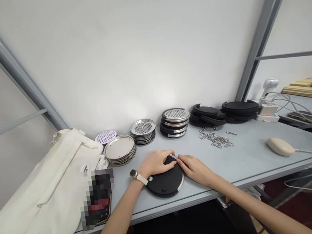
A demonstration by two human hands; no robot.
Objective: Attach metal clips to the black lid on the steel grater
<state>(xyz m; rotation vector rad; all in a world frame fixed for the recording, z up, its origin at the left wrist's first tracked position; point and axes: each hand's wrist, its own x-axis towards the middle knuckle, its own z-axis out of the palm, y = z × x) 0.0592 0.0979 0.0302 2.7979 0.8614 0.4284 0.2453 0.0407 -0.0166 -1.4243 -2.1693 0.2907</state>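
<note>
A black round disc (pixel 164 182) with a silvery strip along its right edge lies flat near the front of the table. My left hand (pixel 156 163), a watch on its wrist, rests over the disc's upper part, thumb and forefinger closed about the far edge. A small metal clip (pixel 174 156) shows at that edge. From the right, my right hand (pixel 195 169) pinches the clip's near end, fingers bent together. Part of the clip is hidden by fingertips. Beyond my right hand lies a loose pile of metal clips (pixel 218 140), with a single one beside it.
Along the wall stand stacks of plain metal discs (pixel 120 147), perforated grater discs (pixel 143 127), mixed black-and-metal discs (pixel 175 114) and black discs (pixel 240 106). A cream bag (pixel 53 182) and a phone (pixel 106 210) lie left. A corded cream mouse-shaped device (pixel 280 146) sits right.
</note>
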